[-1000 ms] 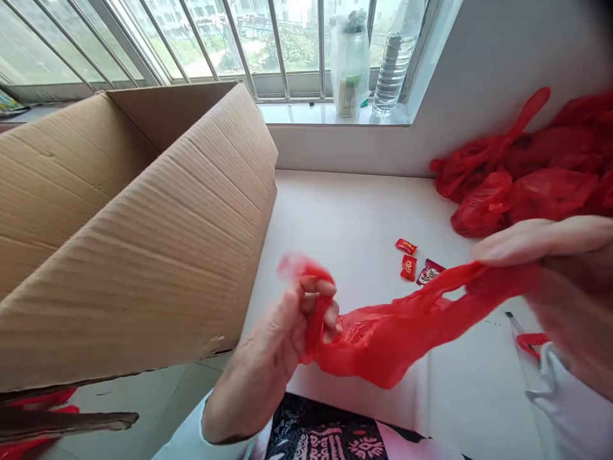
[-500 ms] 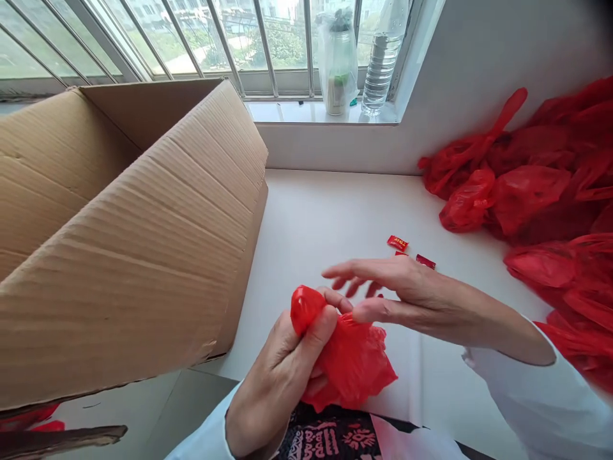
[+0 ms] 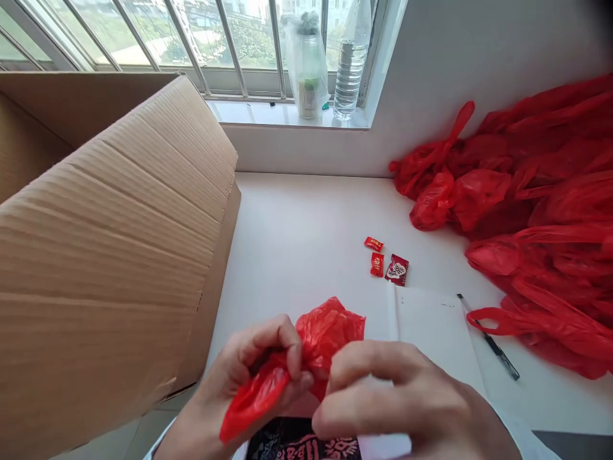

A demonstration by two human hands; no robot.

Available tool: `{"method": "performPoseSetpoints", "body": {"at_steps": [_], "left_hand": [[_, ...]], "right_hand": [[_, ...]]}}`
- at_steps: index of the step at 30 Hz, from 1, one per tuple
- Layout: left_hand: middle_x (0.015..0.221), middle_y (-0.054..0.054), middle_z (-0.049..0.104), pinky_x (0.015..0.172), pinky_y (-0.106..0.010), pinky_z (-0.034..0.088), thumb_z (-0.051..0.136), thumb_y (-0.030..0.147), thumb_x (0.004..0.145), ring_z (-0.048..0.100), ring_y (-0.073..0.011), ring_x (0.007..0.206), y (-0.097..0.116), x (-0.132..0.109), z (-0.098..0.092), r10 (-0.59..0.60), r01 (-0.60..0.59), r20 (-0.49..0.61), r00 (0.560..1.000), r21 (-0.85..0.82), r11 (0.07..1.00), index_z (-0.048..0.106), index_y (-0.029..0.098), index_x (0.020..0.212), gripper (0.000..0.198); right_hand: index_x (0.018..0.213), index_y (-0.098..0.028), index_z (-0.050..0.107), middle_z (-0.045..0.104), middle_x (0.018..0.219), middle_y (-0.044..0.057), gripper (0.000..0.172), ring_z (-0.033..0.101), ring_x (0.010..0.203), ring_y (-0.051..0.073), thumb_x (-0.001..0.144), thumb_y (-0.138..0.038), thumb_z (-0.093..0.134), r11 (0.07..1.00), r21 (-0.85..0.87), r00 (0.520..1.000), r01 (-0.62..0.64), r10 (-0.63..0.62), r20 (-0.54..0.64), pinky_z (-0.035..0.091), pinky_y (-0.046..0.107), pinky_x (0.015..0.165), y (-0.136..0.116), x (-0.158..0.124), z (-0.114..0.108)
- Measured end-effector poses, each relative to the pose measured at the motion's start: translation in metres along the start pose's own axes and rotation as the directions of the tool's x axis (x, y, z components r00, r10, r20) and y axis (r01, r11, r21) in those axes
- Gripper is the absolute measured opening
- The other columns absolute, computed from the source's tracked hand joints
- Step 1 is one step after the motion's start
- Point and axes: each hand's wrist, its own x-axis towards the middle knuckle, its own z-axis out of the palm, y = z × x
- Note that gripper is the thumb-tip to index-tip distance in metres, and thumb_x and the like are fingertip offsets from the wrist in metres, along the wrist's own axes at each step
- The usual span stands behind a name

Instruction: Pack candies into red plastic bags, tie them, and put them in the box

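Observation:
A crumpled red plastic bag sits between both my hands, low in the middle of the view, over the near edge of the white table. My left hand pinches the bag's lower end with fingers closed round it. My right hand curls over the bag from the right, its fingers bent and pressed against the plastic. Three small wrapped candies lie on the table just beyond the bag.
A large open cardboard box fills the left side. A heap of red plastic bags covers the right. A black pen lies on white paper. A bagged jar and a water bottle stand on the windowsill.
The bag, stretched between my hands a second ago, is now bunched up. My right hand came in from the far right and closed over it. The view has shifted right.

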Motion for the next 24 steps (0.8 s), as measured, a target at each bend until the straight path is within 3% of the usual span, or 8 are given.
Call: {"method": "performPoseSetpoints", "body": {"at_steps": [2, 5, 8, 11, 13, 16, 19, 24], "left_hand": [[0.059, 0.008, 0.045, 0.048, -0.016, 0.027, 0.058, 0.006, 0.078, 0.036, -0.0055, 0.052, 0.001, -0.004, 0.002, 0.146, -0.141, 0.015, 0.989, 0.372, 0.917, 0.044, 0.020, 0.072, 0.021], [0.066, 0.005, 0.056, 0.050, -0.018, 0.033, 0.046, 0.003, 0.082, 0.043, -0.0066, 0.051, 0.005, -0.009, 0.012, 0.422, -0.258, -0.032, 0.906, 0.748, 0.611, 0.047, 0.021, 0.074, 0.019], [0.093, -0.001, 0.069, 0.059, -0.019, 0.043, 0.045, 0.003, 0.084, 0.058, -0.0094, 0.062, 0.008, -0.011, 0.025, 0.623, -0.186, -0.169, 0.764, 0.867, 0.462, 0.056, 0.022, 0.084, 0.022], [0.102, -0.002, 0.070, 0.066, -0.019, 0.048, 0.054, 0.001, 0.080, 0.065, -0.0135, 0.078, 0.007, -0.011, 0.029, 0.681, -0.100, -0.279, 0.677, 0.882, 0.461, 0.059, 0.023, 0.088, 0.024], [0.097, 0.000, 0.070, 0.065, -0.017, 0.048, 0.056, -0.001, 0.079, 0.065, -0.0119, 0.077, 0.005, -0.014, 0.027, 0.667, -0.078, -0.302, 0.682, 0.876, 0.476, 0.060, 0.024, 0.085, 0.026], [0.098, 0.001, 0.069, 0.064, -0.017, 0.045, 0.052, 0.002, 0.083, 0.062, -0.0096, 0.071, -0.001, -0.020, 0.020, 0.599, -0.069, -0.316, 0.736, 0.845, 0.531, 0.065, 0.026, 0.085, 0.027], [0.099, -0.001, 0.069, 0.066, -0.019, 0.045, 0.049, 0.009, 0.088, 0.061, -0.0095, 0.069, -0.010, -0.024, 0.013, 0.527, -0.062, -0.317, 0.788, 0.811, 0.582, 0.066, 0.026, 0.094, 0.025], [0.092, -0.006, 0.066, 0.070, -0.023, 0.048, 0.049, 0.011, 0.090, 0.062, -0.0156, 0.080, -0.015, -0.023, 0.002, 0.658, -0.122, -0.092, 0.747, 0.955, 0.271, 0.059, 0.021, 0.081, 0.017]], "right_hand": [[0.108, -0.015, 0.062, 0.066, 0.108, 0.006, 0.027, 0.059, 0.105, 0.012, 0.098, -0.032, 0.044, 0.964, 0.237, 0.992, -0.116, 0.122, -0.011, 0.048, 0.023, 0.094, 0.013, 0.003, -0.001], [0.118, -0.014, 0.058, 0.065, 0.108, 0.007, 0.030, 0.060, 0.098, 0.010, 0.100, -0.025, 0.037, 0.793, 0.502, 0.937, -0.344, 0.321, 0.135, 0.049, 0.022, 0.087, 0.035, 0.007, 0.006], [0.119, -0.018, 0.059, 0.065, 0.099, 0.003, 0.028, 0.053, 0.067, 0.004, 0.096, -0.019, 0.044, 0.604, 0.644, 0.882, -0.469, 0.359, 0.306, 0.045, 0.015, 0.060, 0.053, 0.008, 0.021], [0.130, -0.024, 0.052, 0.063, 0.102, 0.001, 0.043, 0.041, 0.054, 0.001, 0.089, -0.011, 0.052, 0.582, 0.657, 0.877, -0.479, 0.279, 0.392, 0.035, 0.014, 0.047, 0.061, 0.008, 0.029], [0.117, -0.021, 0.061, 0.065, 0.092, 0.000, 0.034, 0.047, 0.058, 0.003, 0.087, -0.008, 0.051, 0.723, 0.550, 0.905, -0.418, 0.278, 0.322, 0.037, 0.015, 0.050, 0.062, 0.011, 0.029], [0.097, -0.017, 0.065, 0.067, 0.094, 0.004, 0.019, 0.059, 0.082, 0.011, 0.089, -0.009, 0.051, 0.972, 0.105, 0.977, -0.211, 0.205, 0.063, 0.045, 0.021, 0.066, 0.056, 0.015, 0.022], [0.094, -0.016, 0.062, 0.065, 0.103, 0.008, 0.018, 0.060, 0.087, 0.014, 0.088, -0.007, 0.048, 0.979, -0.196, 0.998, -0.050, 0.040, -0.050, 0.045, 0.025, 0.069, 0.048, 0.020, 0.019], [0.101, -0.016, 0.057, 0.067, 0.089, 0.005, 0.022, 0.062, 0.075, 0.013, 0.088, -0.004, 0.044, 0.987, -0.159, 1.000, 0.028, -0.027, 0.012, 0.048, 0.024, 0.065, 0.049, 0.017, 0.019]]}}
